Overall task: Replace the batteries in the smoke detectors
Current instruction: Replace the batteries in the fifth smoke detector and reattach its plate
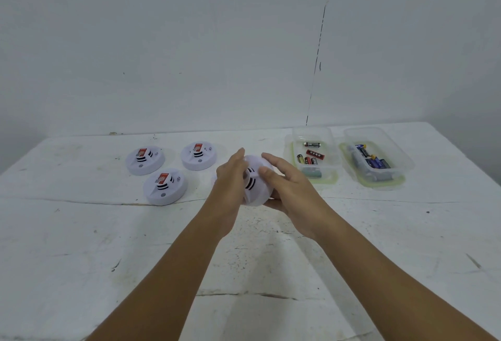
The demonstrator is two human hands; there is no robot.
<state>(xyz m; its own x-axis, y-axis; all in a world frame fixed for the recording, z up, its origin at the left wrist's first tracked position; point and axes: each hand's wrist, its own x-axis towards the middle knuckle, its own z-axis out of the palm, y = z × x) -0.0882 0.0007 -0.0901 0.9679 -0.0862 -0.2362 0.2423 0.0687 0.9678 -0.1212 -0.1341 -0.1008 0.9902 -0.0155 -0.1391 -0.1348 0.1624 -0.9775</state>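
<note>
Hands: left hand (230,178) and right hand (284,186) both grip one smoke detector (256,187) mid-table, apparently opening it; next, twist halves apart.

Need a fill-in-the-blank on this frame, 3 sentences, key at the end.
1. ____ smoke detectors lie on the table, none held.
2. Both hands, left hand and right hand, hold a ____ smoke detector.
3. The batteries lie in ____ clear tubs.
Missing: three; white; two

White detectors (145,160), red-and-black batteries (315,154)
</note>
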